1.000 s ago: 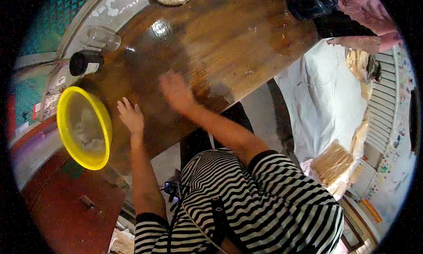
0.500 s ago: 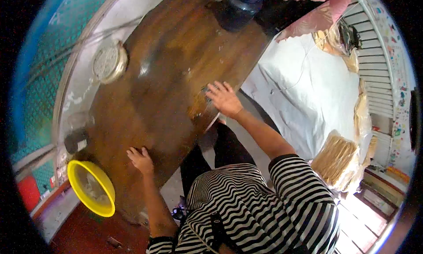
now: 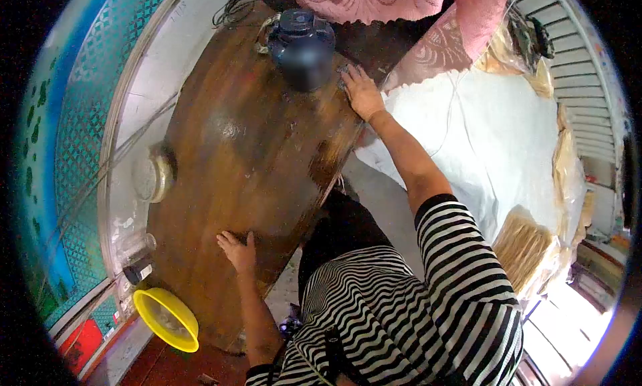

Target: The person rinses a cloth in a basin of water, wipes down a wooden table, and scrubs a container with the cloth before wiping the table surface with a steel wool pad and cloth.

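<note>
My right hand is stretched toward the far right edge of the brown wooden table. Its fingers press a small grey-blue wad onto the top; what kind of wad is unclear. Just left of it stands a dark blue rounded vessel. Lower down, my left hand lies on the wood with fingers spread, holding nothing. Shiny wet-looking patches show on the tabletop.
Along the left side are a round clear jar, a clear container, a dark labelled cup and a yellow basin. Pink lace cloth hangs at the back. A white-covered surface and brown stacked bundles lie right.
My right hand has slid farther up the table, close to the blue vessel, with the wad under its fingers. My left hand stays on the tabletop. The camera view has shifted.
</note>
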Demonstrator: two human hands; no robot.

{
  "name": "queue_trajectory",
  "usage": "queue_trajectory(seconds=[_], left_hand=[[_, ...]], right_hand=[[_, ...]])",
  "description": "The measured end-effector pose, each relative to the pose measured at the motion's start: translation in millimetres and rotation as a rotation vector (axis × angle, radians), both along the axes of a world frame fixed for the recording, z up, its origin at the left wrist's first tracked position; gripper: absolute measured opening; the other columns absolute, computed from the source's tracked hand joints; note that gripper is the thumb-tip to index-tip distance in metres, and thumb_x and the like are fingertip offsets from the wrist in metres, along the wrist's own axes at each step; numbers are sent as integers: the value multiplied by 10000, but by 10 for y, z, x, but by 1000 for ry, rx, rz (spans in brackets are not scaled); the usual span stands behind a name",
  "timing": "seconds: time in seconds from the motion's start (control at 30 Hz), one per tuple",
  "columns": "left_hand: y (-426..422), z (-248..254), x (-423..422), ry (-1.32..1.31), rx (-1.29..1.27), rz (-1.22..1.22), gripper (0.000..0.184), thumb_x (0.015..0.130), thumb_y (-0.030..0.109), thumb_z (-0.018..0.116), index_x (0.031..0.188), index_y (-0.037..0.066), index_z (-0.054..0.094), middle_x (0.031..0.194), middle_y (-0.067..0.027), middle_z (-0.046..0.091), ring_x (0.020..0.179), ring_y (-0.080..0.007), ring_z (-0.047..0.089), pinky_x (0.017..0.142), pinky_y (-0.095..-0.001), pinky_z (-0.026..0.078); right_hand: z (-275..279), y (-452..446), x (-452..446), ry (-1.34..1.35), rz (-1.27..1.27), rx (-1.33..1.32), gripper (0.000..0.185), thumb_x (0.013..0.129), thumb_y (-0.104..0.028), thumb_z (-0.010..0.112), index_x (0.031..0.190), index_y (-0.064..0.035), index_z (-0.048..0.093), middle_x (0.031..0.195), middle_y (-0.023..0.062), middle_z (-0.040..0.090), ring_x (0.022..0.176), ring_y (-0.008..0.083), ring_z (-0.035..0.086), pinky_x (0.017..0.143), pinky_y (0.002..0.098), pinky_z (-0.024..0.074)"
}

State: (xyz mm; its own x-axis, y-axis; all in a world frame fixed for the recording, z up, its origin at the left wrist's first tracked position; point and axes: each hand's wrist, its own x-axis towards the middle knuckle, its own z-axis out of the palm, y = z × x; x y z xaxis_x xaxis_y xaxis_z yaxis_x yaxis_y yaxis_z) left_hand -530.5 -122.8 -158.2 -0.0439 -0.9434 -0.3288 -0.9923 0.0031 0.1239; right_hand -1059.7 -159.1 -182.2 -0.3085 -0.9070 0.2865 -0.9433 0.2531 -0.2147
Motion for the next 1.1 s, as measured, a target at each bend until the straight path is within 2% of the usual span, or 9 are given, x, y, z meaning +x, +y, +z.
queue_trajectory(seconds=[0.27,0.33,0.4,0.5,0.57,0.63,0.73,0.93,1.1], left_hand=[[54,-118,145,-51,-3,-66,1087,708,493,739,1424,-76,152,1477,-326,100,1367,-477,133,1100,-499,236],[57,88,83,-51,131,7,1118,709,525,731,1429,-76,123,1488,-311,68,1377,-467,105,1102,-502,230],[-168,304,-189,-44,259,63,1151,709,561,718,1435,-73,90,1498,-297,32,1385,-458,80,1097,-505,238],[-217,490,-162,-74,425,102,1191,708,612,695,1446,-59,43,1508,-279,-16,1393,-446,57,1078,-504,277],[-145,323,-39,-17,391,73,1204,707,636,680,1452,-46,24,1510,-272,-34,1396,-439,52,1060,-501,310],[-98,190,-29,-113,333,27,1205,710,632,681,1452,-45,15,1512,-270,-39,1397,-435,51,1049,-499,328],[-147,306,-78,-193,362,9,1203,714,625,683,1451,-47,11,1513,-268,-42,1400,-429,51,1049,-504,325],[-141,316,-88,-199,350,1,1195,695,617,705,1446,-58,66,1509,-273,-1,1390,-431,102,1050,-510,317],[-3,362,-52,-121,165,-5,1207,630,601,756,1430,-72,152,1494,-283,91,1378,-433,153,1041,-507,328]], right_hand=[[-452,280,1074,144,176,172,347,851,-136,497,1184,-54,556,1237,152,538,1186,363,445,1032,456,336],[285,331,1719,-397,101,315,338,873,-185,497,1185,-72,562,1227,118,553,1177,337,468,994,464,375],[122,523,1907,62,464,182,488,891,-400,550,1265,-86,542,1341,127,480,1278,343,394,1073,472,278],[417,519,1719,-305,455,176,560,852,-436,592,1283,-85,533,1342,125,483,1291,322,389,1110,448,221],[404,367,1446,-675,299,-113,528,774,-399,686,1165,-66,561,1202,145,544,1123,323,492,998,453,328],[1350,50,1156,-327,61,-280,456,701,-261,752,1029,-24,542,1040,169,545,947,336,512,843,450,390],[2110,-502,846,-166,-33,-446,789,634,-263,801,1247,19,391,1192,204,460,1065,396,457,920,478,361],[2235,-1138,632,-2,-78,85,816,627,-356,806,1323,-175,419,1224,199,471,1140,390,475,921,490,408],[2329,-1103,709,-12,68,25,678,655,-302,784,1222,-97,473,1065,218,501,985,408,535,817,457,463]])
